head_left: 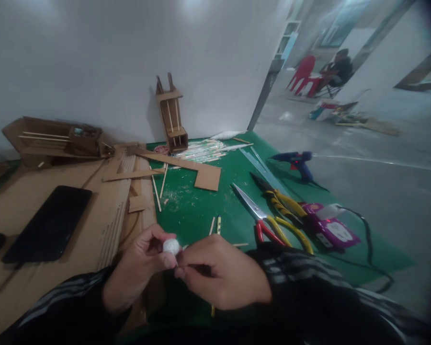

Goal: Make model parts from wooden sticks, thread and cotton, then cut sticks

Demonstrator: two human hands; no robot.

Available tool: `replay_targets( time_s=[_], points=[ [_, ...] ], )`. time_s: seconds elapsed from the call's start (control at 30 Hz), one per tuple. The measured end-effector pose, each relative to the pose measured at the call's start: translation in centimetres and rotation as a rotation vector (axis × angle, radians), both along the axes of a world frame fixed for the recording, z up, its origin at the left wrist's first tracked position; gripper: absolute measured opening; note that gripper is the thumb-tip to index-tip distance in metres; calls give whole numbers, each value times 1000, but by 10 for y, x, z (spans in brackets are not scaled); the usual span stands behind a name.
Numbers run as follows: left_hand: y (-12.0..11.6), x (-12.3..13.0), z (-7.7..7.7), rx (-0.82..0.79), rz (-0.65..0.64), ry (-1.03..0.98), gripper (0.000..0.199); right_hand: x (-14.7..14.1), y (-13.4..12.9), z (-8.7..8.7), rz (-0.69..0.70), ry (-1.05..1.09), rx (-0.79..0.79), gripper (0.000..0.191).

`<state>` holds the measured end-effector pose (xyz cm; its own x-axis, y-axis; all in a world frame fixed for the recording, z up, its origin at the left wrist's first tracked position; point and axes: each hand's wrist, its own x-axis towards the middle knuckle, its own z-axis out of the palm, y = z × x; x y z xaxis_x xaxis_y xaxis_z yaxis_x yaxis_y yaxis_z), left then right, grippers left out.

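Close to my body, my left hand (138, 266) pinches a small white ball (171, 247) between thumb and fingers. Its surface looks slightly rough, perhaps foam. My right hand (221, 273) is closed right beside it, thumb and index finger pressed together at the ball's lower right. Something very thin seems to show at those fingertips, but the fingers hide most of it. Just beyond the hands, short thin sticks (211, 225) lie on the green tabletop (187, 203). Scissors (260, 211) with red and yellow handles rest to the right of them.
Pliers (282, 201), a purple power strip (328, 226) with a cord and a blue glue gun (296, 160) lie right. Cut cardboard (208, 176) and wrapped sticks (201, 151) lie ahead; a cardboard model (172, 117) leans on the wall. A phone (50, 223) lies left. A person (339, 67) sits far off.
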<state>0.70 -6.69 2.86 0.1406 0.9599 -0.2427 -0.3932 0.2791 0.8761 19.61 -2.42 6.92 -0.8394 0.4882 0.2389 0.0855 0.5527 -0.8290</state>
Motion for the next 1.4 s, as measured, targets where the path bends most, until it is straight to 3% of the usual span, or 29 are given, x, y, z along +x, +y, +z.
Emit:
replay_targets(
  time_s=[0.2, 0.3, 0.47, 0.67, 0.83, 0.97, 1.1, 1.4],
  points=[
    [-3, 0, 1, 73, -57, 17, 32, -3, 5, -17, 48, -48, -130, 20],
    [-4, -3, -3, 154, -91, 59, 29, -1, 15, -20, -4, -99, -207, 22],
    [-6, -1, -5, 124, -132, 109, 26, 8, 30, -16, -172, -148, -260, 26],
    [-10, 4, 2, -13, -130, 220, 24, 13, 32, -6, -242, -131, -224, 25],
    [-10, 6, 1, 50, -17, 279, 29, 12, 28, 0, -251, -81, -278, 23],
    [-8, 6, -1, 70, 9, 243, 42, 12, 23, 2, -223, -26, -313, 22],
    [-6, 8, -4, 42, -17, 169, 26, 11, 16, 3, -148, 0, -306, 23],
    [-6, 13, 2, 48, 39, 79, 29, 9, 10, 6, 16, 56, -243, 26]
  ],
)
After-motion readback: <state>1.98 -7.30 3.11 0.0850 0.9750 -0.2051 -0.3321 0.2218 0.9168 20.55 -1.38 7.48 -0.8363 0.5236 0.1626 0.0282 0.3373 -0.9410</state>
